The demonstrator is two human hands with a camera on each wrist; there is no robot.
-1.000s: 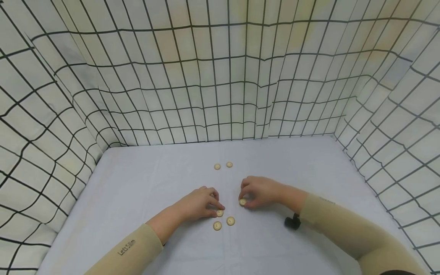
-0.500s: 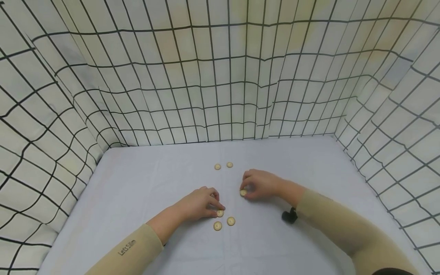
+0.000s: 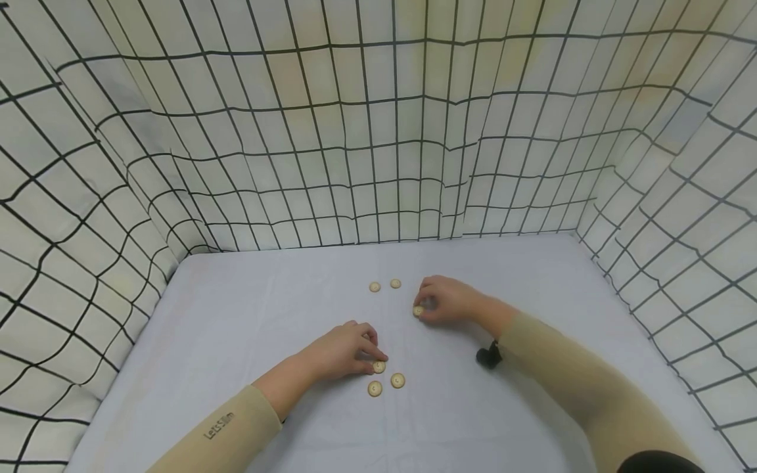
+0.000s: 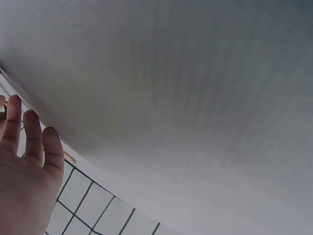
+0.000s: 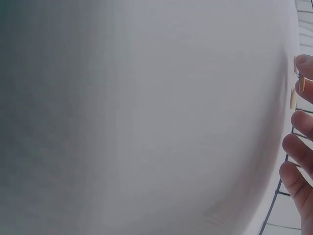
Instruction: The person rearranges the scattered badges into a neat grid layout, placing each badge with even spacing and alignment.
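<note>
My left hand [image 3: 345, 350] rests low over the white cloth, its thumb and index finger pinching a pale round wooden disc [image 3: 379, 367] with a small dark mark on top. Farther back and to the right, my right hand [image 3: 446, 301] pinches a similar disc [image 3: 418, 311] by its edges. In the right wrist view that disc [image 5: 301, 84] shows edge-on between thumb and fingertip. Two more discs lie just in front of the left hand, a left one [image 3: 375, 389] and a right one [image 3: 398, 380]. The left wrist view shows only spread fingers [image 4: 33, 139]; the pinch is mostly hidden.
Toward the back lie two further discs, one left [image 3: 375, 287] and one right [image 3: 395, 284], near the right hand's fingertips. A white cloth [image 3: 284, 289] covers the table. Grid-patterned walls [image 3: 378, 151] enclose it at the back and sides. A black wrist camera [image 3: 488, 355] hangs under the right sleeve.
My right hand has moved away from me across the cloth with its disc, coming near the two back discs. The left hand and the other discs have stayed put.
</note>
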